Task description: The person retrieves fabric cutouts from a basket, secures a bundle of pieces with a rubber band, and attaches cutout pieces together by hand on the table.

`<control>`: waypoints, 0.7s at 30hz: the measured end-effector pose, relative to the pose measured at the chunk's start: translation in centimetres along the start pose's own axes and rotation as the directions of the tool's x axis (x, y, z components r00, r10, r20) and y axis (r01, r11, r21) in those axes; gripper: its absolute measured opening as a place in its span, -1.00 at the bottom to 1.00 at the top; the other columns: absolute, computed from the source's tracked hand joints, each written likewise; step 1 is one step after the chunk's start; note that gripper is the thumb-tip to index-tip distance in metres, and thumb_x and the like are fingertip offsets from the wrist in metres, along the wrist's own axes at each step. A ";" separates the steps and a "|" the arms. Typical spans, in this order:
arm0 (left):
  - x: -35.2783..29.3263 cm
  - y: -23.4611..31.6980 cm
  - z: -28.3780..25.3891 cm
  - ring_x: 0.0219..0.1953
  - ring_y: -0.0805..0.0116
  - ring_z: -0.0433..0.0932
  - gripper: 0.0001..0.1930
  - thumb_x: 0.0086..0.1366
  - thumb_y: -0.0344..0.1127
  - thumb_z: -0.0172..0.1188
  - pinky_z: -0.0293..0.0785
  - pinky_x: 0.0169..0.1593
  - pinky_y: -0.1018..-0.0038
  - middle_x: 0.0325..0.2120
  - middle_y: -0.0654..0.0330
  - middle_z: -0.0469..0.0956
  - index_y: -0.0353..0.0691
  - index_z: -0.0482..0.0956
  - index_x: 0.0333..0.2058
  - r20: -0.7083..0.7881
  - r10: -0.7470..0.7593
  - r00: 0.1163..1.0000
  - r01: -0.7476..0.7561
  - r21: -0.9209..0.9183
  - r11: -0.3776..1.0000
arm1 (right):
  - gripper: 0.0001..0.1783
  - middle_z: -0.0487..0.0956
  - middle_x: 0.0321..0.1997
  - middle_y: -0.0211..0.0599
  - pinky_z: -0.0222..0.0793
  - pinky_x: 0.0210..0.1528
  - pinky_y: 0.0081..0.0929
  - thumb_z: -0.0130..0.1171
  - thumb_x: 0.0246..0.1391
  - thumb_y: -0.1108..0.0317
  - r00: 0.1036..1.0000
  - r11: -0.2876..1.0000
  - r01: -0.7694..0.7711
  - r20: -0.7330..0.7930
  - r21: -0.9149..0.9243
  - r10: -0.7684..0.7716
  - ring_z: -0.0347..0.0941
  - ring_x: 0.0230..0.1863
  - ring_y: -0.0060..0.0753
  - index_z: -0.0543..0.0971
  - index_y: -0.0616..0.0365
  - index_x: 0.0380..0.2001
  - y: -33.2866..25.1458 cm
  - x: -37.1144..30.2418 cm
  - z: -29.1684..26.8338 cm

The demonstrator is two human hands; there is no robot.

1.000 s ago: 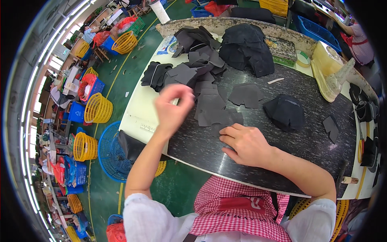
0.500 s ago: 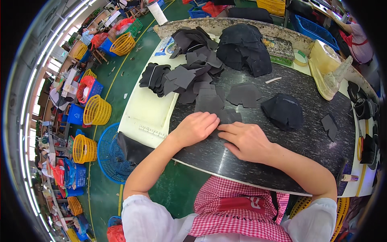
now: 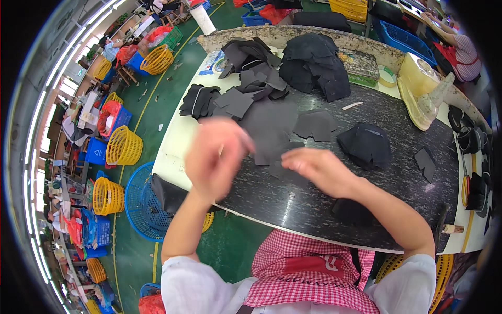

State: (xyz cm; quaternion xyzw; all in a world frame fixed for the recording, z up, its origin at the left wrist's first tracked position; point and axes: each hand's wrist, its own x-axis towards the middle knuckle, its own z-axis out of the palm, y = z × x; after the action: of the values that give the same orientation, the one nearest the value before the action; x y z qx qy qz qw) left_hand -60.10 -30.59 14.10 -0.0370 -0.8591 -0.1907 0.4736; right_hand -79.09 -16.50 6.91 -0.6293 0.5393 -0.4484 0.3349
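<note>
Green floor (image 3: 167,102) shows beside the dark tabletop (image 3: 293,209). Flat grey pieces (image 3: 269,123) lie on it, overlapping. My left grip (image 3: 217,154) is a blur; my right grip (image 3: 321,166) bends by the nearest ones. I cannot tell if either is closed.

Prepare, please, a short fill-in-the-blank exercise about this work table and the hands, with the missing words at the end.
1. The more strongly blurred hand is the person's ____ one.
2. The other hand is at the dark grey cut pieces, over a speckled tabletop whose main colour is ____.
3. The large round basket on the floor beside the table is coloured ____.
4. The wooden-handled tool lies toward the ____ side of the picture.

Missing words: left; black; blue; right.
</note>
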 end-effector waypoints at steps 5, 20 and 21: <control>-5.9 5.9 2.2 -0.29 0.08 0.60 -0.76 -0.03 -0.50 0.24 0.63 -0.24 0.34 -0.26 -0.04 0.56 -0.41 0.60 -0.31 0.329 0.228 0.916 -0.128 -0.298 0.946 | -0.59 0.60 -0.35 -0.24 0.45 -0.49 -0.61 0.07 0.22 0.13 0.814 0.728 -0.548 0.464 0.413 0.350 0.51 -0.44 -0.59 0.57 0.37 -0.23 -6.2 -3.5 -3.1; -4.5 11.4 10.9 -0.45 0.52 0.58 -0.41 0.21 -0.54 0.16 0.51 -0.39 0.61 -0.46 0.20 0.59 -0.21 0.22 0.22 0.715 -0.562 0.416 0.909 -0.319 0.267 | -0.76 0.40 -0.38 -0.39 0.51 -0.45 -0.70 0.08 0.19 0.47 0.749 0.786 -0.365 -0.345 0.499 0.566 0.52 -0.46 -0.60 0.54 0.34 -0.10 -4.8 -16.5 -1.4; -5.1 11.1 11.9 -0.58 0.60 0.52 -0.45 0.20 -0.55 0.16 0.42 -0.50 0.64 -0.55 0.27 0.55 -0.19 0.29 0.18 0.618 -0.539 0.573 0.817 -0.379 0.434 | -0.70 0.39 -0.41 -0.42 0.51 -0.46 -0.70 0.10 0.17 0.49 0.724 0.804 -0.372 -0.397 0.463 0.564 0.51 -0.48 -0.63 0.50 0.28 -0.02 -4.8 -16.5 -1.0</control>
State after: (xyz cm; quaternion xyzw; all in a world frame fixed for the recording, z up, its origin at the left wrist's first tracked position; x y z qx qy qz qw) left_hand -64.14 -15.43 7.42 0.1261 -0.7551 -0.6322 0.1193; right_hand -78.51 0.61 8.24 -0.2549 0.6628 -0.5876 0.3879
